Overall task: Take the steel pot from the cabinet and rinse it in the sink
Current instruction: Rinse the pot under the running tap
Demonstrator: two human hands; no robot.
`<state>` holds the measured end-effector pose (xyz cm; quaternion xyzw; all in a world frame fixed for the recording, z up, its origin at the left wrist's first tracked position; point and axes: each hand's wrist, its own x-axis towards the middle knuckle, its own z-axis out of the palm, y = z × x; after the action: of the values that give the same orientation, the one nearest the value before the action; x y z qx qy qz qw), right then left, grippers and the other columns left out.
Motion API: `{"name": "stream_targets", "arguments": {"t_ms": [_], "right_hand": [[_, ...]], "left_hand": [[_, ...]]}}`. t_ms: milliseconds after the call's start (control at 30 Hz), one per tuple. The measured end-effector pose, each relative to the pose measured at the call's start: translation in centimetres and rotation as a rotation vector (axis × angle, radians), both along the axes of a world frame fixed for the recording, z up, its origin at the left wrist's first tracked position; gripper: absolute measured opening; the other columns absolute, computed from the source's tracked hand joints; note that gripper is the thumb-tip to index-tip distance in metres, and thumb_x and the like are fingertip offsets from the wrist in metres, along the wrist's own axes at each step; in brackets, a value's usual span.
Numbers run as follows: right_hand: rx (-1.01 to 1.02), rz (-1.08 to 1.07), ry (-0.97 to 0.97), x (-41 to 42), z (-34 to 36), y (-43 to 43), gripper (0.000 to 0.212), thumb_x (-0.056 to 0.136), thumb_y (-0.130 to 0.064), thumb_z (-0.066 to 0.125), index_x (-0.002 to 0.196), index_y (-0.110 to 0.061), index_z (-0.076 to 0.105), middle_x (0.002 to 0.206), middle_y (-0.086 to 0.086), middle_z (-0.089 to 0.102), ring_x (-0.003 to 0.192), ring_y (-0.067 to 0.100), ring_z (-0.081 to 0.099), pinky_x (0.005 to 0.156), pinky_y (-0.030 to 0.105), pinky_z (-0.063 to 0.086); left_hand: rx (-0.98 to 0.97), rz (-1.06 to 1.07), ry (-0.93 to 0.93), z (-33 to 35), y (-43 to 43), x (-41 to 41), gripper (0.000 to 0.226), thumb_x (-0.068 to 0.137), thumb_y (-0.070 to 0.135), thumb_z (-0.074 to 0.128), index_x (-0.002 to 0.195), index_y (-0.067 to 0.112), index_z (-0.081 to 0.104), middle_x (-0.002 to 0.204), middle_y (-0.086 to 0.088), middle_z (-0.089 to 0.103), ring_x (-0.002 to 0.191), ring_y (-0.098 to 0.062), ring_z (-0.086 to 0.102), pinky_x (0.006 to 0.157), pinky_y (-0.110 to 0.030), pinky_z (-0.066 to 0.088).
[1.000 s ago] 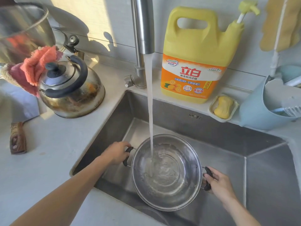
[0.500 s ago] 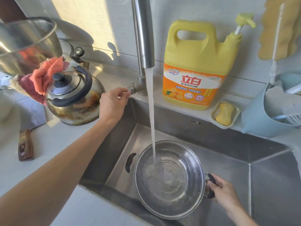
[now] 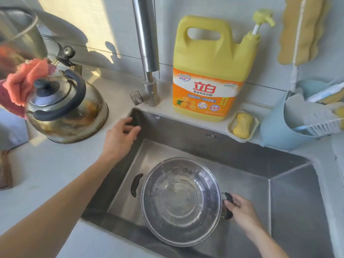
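The steel pot (image 3: pixel 181 201) sits low in the steel sink (image 3: pixel 260 164), with some water inside and two black side handles. My right hand (image 3: pixel 242 213) grips the pot's right handle. My left hand (image 3: pixel 121 135) hovers over the sink's back left corner, fingers apart and holding nothing, a little below the tap's lever (image 3: pixel 136 97). The tap (image 3: pixel 147 43) rises behind the sink and no water runs from it. The pot's left handle is free.
A stained steel kettle (image 3: pixel 67 108) stands on the counter at the left, with orange cloths (image 3: pixel 24 79) beside it. A yellow detergent jug (image 3: pixel 212 71), a soap dish (image 3: pixel 243 126) and a blue holder (image 3: pixel 279 127) line the back ledge.
My left hand let go of the pot's left handle, reached the tap lever, then drew back toward the sink corner. The water stream has stopped. My right hand kept its grip.
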<state>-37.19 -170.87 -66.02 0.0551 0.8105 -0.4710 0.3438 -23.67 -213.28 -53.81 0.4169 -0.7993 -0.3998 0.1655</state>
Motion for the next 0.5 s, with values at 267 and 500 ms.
{"name": "stream_targets", "arguments": {"t_ms": [267,500], "right_hand": [[0.006,0.024,-0.011,0.1,0.8,-0.1,0.018,0.103,-0.001,0.066,0.103,-0.014,0.078,0.081,0.004,0.083,0.069,0.018,0.08,0.073,0.045,0.065],[-0.076,0.076,0.126,0.2,3.4,-0.2,0.024,0.103,-0.004,0.062,0.088,-0.016,0.076,0.065,0.006,0.069,0.062,0.019,0.062,0.077,0.052,0.063]], "left_hand": [[0.216,-0.322,-0.627,-12.3,4.0,5.1,0.034,0.111,0.023,0.054,0.141,0.015,0.068,0.13,-0.009,0.077,0.105,-0.021,0.073,0.085,-0.023,0.057],[0.332,-0.19,-0.592,-13.8,3.5,5.6,0.019,0.104,0.006,0.06,0.099,0.008,0.078,0.078,-0.008,0.083,0.07,-0.026,0.081,0.051,-0.015,0.051]]}}
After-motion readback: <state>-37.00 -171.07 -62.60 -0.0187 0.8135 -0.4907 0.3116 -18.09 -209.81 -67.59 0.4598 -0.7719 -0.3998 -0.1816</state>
